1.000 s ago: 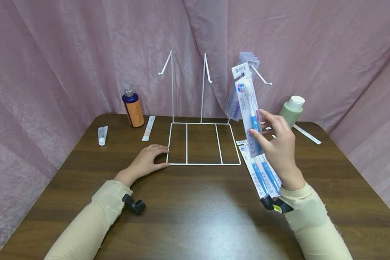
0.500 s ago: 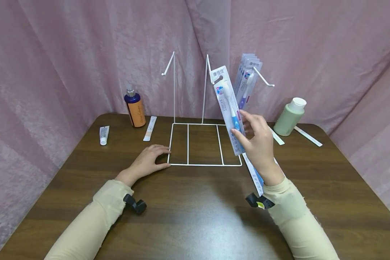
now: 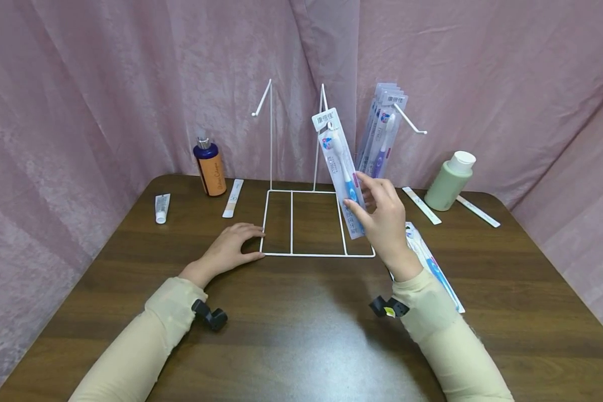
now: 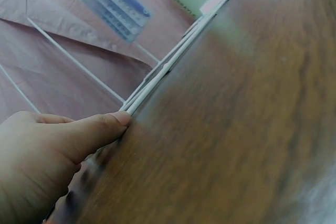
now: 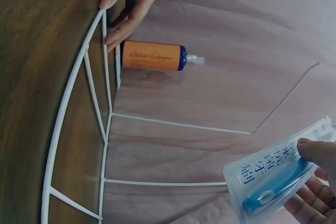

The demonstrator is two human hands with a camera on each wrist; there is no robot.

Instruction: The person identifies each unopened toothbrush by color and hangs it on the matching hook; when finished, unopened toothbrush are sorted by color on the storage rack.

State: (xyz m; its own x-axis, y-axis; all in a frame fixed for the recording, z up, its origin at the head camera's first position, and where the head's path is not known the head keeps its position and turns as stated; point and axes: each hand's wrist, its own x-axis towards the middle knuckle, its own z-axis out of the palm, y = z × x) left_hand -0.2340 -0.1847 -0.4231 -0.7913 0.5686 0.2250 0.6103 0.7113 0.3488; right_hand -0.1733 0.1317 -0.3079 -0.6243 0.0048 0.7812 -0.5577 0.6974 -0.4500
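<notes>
My right hand [image 3: 382, 223] pinches a packaged toothbrush [image 3: 340, 167] by its lower right edge, thumb in front. The blue-handled brush tilts up and left before the white wire rack [image 3: 319, 255]. Its hanging hole lines up with the tip of the middle hook [image 3: 324, 97]; whether the hook passes through is unclear. My left hand [image 3: 226, 249] rests at the rack's front left corner, with the thumb [image 4: 122, 119] touching the wire. Several purple-handled packaged toothbrushes [image 3: 384, 131] hang on the right hook. More packaged toothbrushes [image 3: 432, 265] lie partly hidden under my right forearm.
An orange and blue bottle [image 3: 210, 167], a small tube [image 3: 162, 208] and a white sachet [image 3: 233, 198] are at the left. A green bottle [image 3: 449, 181] stands at the back right, between two slim sachets [image 3: 422, 205]. The left hook [image 3: 262, 99] carries nothing.
My right hand has carried the packaged toothbrush leftward from in front of the right hook to the middle hook, slightly lower. My left hand has stayed on the rack's corner.
</notes>
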